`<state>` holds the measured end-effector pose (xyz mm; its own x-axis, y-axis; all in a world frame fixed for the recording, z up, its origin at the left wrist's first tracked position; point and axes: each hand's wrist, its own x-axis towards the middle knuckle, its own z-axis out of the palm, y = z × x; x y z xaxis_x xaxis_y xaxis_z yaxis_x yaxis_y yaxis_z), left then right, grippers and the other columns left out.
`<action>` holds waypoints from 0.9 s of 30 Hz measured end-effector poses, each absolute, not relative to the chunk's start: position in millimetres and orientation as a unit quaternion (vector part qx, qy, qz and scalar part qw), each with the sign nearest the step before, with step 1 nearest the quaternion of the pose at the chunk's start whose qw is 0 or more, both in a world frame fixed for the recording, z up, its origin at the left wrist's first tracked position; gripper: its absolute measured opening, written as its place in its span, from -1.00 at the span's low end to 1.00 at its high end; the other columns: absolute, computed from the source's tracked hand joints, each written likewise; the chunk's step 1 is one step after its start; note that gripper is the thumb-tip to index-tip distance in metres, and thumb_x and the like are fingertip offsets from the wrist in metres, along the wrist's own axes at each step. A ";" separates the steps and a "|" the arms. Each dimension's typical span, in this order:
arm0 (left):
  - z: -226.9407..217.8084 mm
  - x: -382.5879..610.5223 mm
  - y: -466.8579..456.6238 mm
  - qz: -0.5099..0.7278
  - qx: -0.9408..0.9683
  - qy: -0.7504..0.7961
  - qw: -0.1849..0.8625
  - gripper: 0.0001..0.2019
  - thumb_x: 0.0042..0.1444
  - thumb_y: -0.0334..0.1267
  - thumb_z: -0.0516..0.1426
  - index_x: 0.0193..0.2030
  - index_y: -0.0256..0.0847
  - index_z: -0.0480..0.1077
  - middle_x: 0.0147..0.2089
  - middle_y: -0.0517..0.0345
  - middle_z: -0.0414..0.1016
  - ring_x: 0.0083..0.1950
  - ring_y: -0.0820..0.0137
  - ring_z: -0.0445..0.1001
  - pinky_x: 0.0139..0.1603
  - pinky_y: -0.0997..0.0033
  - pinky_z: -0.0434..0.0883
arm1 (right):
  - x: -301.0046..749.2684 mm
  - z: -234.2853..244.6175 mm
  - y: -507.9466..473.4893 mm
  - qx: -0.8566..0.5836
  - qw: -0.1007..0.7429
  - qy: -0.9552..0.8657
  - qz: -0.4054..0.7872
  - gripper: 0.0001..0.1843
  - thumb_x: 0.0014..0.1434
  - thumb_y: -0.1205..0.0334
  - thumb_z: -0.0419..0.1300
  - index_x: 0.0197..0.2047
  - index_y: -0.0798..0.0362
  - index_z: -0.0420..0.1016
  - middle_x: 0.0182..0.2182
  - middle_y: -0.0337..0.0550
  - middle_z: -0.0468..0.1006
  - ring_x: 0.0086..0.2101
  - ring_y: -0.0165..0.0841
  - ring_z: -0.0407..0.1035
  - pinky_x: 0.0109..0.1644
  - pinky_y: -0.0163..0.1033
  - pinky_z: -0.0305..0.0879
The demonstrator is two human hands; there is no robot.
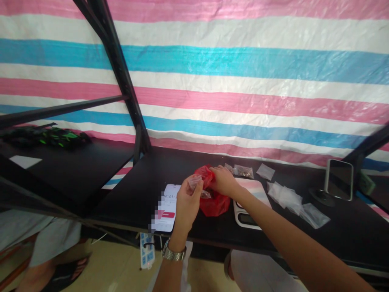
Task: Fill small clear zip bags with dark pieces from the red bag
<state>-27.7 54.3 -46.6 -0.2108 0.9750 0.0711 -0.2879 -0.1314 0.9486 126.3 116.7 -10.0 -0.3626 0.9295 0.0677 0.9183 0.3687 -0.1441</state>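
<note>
Starting at the near edge: the left wrist wears a metal watch (pixel 174 252), and the left hand (pixel 185 196) has its grip pinched, thumb against fingers, on a clear baggie (pixel 195 182). I'd keep that pinch light and up by the baggie's mouth, cos thin plastic like that probably sticks to itself if you squash it.

The phone (pixel 166 221) with a timer running on screen lies just left of that hand, so tbh watch the left elbow and don't knock it. On the other side is the white scale (pixel 248 222), near edge facing you, with the right forearm crossing over it. I'd hold that arm up off the plate, since leaning on it could mess with a reading.

Between phone and scale sits the red bag (pixel 215 206) on the worktop (pixel 127 194), slumped and crinkly. The right hand (pixel 224 180) is at its far rim, fingers bent down against the red plastic. The tips are hidden, so I can't say how tight that grip is or if it has hold of anything. Imo fold that rim well back so it can't flop over the fingers.

Farther back are little filled packets (pixel 244 172), best left clear of the sleeve-less arm's sweep.
</note>
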 end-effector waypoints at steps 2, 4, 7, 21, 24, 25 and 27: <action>-48.7 -26.0 57.8 0.671 0.346 0.427 0.499 -0.46 0.09 0.12 0.42 0.05 -0.23 0.56 0.01 -0.04 0.72 0.00 0.25 0.70 0.02 0.32 0.56 | 123.6 -9.7 115.8 -0.554 0.074 -0.827 0.063 -0.73 0.28 0.17 0.29 0.01 0.06 0.61 -0.03 0.05 0.72 0.06 -0.07 0.49 0.15 -0.13 0.28; -49.5 -25.4 60.3 0.688 0.314 0.406 0.513 -0.41 0.05 0.18 0.42 0.05 -0.23 0.56 -0.04 -0.01 0.72 -0.06 0.27 0.70 -0.04 0.34 0.57 | 122.6 -10.6 116.0 -0.551 0.081 -0.826 0.089 -0.75 0.22 0.18 0.33 -0.04 0.04 0.64 -0.05 0.03 0.73 0.03 -0.06 0.53 0.13 -0.12 0.30; -50.7 -24.8 62.6 0.702 0.289 0.383 0.526 -0.38 0.00 0.21 0.44 0.01 -0.24 0.56 -0.16 0.08 0.71 -0.16 0.31 0.69 -0.11 0.35 0.56 | 125.5 -13.2 117.9 -0.553 0.099 -0.815 0.140 -0.74 0.15 0.17 0.40 -0.08 0.04 0.67 -0.10 0.01 0.75 -0.06 -0.05 0.59 0.03 -0.15 0.35; -29.7 -46.7 46.8 0.545 0.575 0.522 0.314 -0.59 0.18 -0.17 0.34 0.17 -0.11 0.55 0.12 0.01 0.67 0.14 0.13 0.59 0.24 0.07 0.44 | 179.0 12.1 104.7 -0.544 0.207 -0.714 0.390 -0.80 0.29 0.14 0.25 -0.14 0.05 0.64 -0.16 -0.08 0.73 -0.18 -0.28 0.57 -0.10 -0.21 0.44; -29.8 -40.4 43.5 0.517 0.628 0.514 0.272 -0.59 0.16 -0.29 0.34 0.17 -0.06 0.57 0.10 0.04 0.66 0.13 0.12 0.58 0.24 0.03 0.44 | 189.1 27.4 96.4 -0.544 0.243 -0.672 0.439 -0.77 0.26 0.04 0.32 -0.16 0.02 0.64 -0.14 -0.08 0.72 -0.09 -0.23 0.56 0.03 -0.13 0.42; -30.6 -37.3 42.8 0.509 0.641 0.516 0.253 -0.59 0.16 -0.31 0.35 0.17 -0.04 0.57 0.08 0.05 0.65 0.12 0.11 0.57 0.23 0.01 0.43 | 190.2 33.0 93.4 -0.543 0.255 -0.662 0.449 -0.76 0.25 0.02 0.33 -0.16 0.02 0.64 -0.14 -0.09 0.72 -0.08 -0.22 0.56 0.06 -0.11 0.41; -32.1 -30.9 41.9 0.496 0.657 0.521 0.226 -0.57 0.16 -0.31 0.36 0.19 -0.03 0.57 0.06 0.05 0.65 0.11 0.10 0.57 0.22 -0.01 0.43 | 188.8 44.0 87.2 -0.538 0.274 -0.657 0.453 -0.74 0.25 0.00 0.32 -0.14 0.01 0.63 -0.14 -0.11 0.71 -0.09 -0.23 0.55 0.05 -0.11 0.39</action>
